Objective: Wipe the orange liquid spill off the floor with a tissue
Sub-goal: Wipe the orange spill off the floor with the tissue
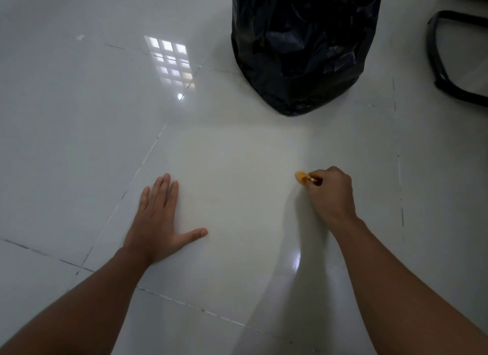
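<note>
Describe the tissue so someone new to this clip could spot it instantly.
Start at the black bag at the top of the white floor, then drop down to the right hand. The tissue is the small wad pinched at its fingertips, the only orange thing in view.

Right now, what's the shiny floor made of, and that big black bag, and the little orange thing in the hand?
The floor looks like glazed ceramic tile: pale squares with grout lines, glossy enough to mirror a window. The black bag looks like thin plastic film, crinkled and faintly shiny. The orange wad pinched by the right hand is probably soft tissue paper, stained orange; it's too small to be sure.
</note>
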